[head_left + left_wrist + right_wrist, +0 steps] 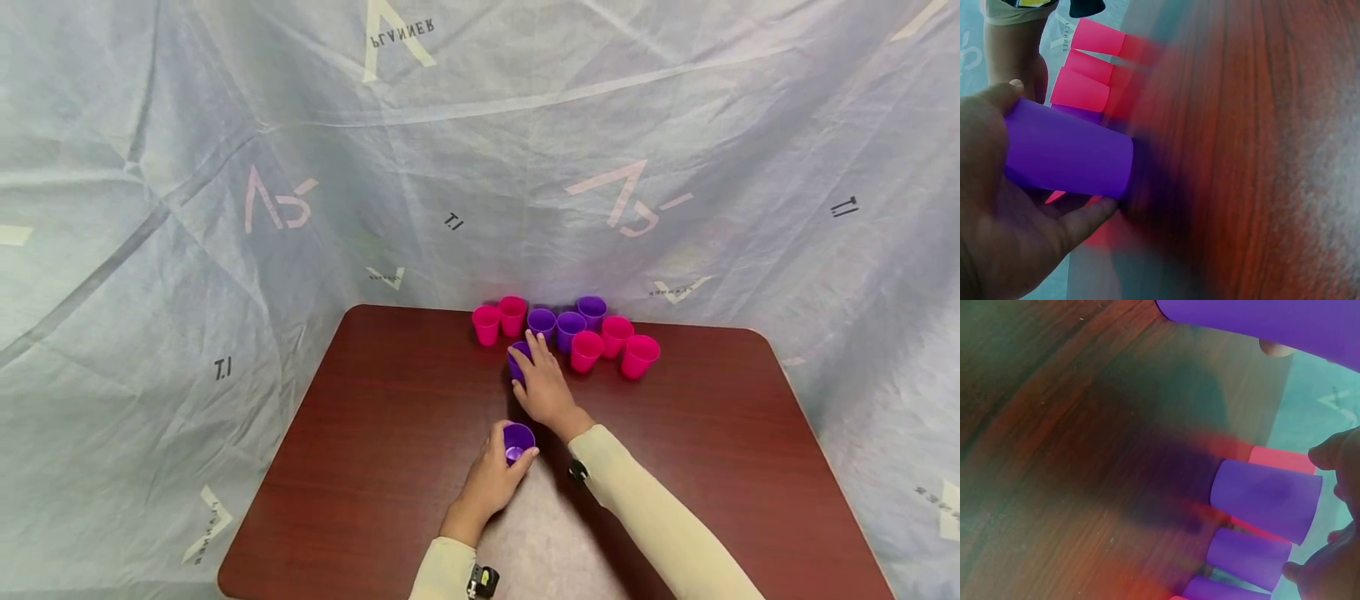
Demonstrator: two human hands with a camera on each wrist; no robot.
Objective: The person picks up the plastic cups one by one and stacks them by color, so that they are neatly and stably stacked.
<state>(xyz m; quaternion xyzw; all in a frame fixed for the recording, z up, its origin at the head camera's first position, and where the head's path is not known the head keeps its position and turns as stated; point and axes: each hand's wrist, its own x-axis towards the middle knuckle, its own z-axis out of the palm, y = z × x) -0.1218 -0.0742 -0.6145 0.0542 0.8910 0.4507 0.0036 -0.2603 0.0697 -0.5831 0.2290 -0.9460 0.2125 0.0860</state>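
My left hand [491,479] grips a purple cup [519,437] around its side, thumb and fingers on opposite sides, over the near middle of the table. The left wrist view shows this purple cup [1072,150] from the side, in the fingers. Farther forward, my right hand [545,385] reaches over another purple cup [517,367], its fingers spread near the rim and partly hiding it. In the right wrist view, a fingertip is right at the rim of that purple cup [1266,500], with another fingertip lower down, close to a neighbouring purple cup [1250,557].
Along the table's far edge stand two pink cups [487,323] on the left, three purple cups [572,332] in the middle and three pink cups [640,357] on the right. A grey printed cloth [525,192] hangs behind the brown table [390,417].
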